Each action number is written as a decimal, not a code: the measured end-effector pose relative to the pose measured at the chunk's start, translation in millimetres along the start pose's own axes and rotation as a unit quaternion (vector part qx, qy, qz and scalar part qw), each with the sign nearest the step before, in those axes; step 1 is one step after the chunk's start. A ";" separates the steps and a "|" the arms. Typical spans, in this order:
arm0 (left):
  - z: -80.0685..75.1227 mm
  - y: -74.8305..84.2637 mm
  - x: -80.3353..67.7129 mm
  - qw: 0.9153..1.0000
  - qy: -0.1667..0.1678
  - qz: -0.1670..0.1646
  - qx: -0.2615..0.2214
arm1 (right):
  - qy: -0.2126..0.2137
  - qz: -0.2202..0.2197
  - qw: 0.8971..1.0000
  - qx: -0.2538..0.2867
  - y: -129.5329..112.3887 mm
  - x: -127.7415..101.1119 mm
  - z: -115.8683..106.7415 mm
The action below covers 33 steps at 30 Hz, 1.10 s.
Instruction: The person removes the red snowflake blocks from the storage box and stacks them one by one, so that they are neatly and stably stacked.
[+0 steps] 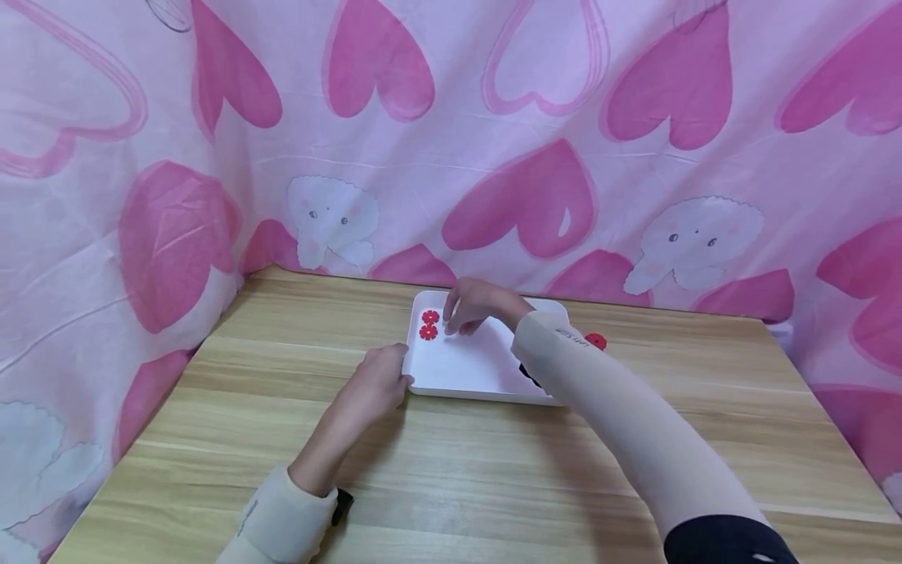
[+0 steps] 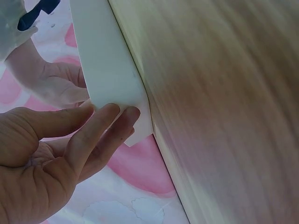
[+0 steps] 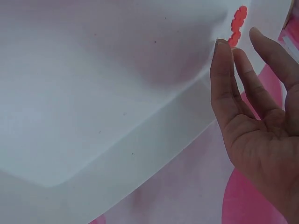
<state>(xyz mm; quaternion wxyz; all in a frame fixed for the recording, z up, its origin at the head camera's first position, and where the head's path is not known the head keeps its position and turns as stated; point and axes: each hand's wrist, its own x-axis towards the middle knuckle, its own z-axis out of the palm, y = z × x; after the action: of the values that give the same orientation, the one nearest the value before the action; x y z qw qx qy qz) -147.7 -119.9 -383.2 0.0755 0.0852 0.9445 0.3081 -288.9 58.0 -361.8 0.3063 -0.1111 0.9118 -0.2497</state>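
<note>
A shallow white tray [image 1: 465, 368] lies on the table. Two red notched discs [image 1: 428, 332], flower-like in outline, sit close together in its left part. My left hand [image 1: 380, 377] holds the tray's near left corner; in the left wrist view its thumb and fingers [image 2: 100, 123] meet the rim and side wall. Over the tray, just right of the discs, is my right hand [image 1: 470, 305], fingers pointing down. In the right wrist view its thumb stands apart from the fingers [image 3: 224, 70], and I see nothing held. The red discs [image 3: 238, 17] appear beyond those fingertips.
Another red disc [image 1: 595, 341] is on the wooden table [image 1: 282, 329] to the tray's right, partly behind my right forearm. A pink heart-patterned cloth [image 1: 521, 196] hangs behind the table and along its sides.
</note>
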 end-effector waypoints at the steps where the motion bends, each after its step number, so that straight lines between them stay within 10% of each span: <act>1: 0.2 0.2 0.1 1.000 -0.001 0.000 0.000 | -0.001 0.001 1.000 -0.005 -0.7 0.8 1.8; 33: -0.1 -0.6 3.2 1.000 -0.007 -0.005 0.013 | 0.030 -0.036 0.998 -0.038 -18.1 15.2 35.7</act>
<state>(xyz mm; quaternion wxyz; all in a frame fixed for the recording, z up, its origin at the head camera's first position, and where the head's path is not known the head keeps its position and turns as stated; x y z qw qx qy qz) -150.9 -119.8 -383.7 0.0826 0.0842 0.9484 0.2943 -278.0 23.3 -384.5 0.2654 -0.1480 0.9247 -0.2293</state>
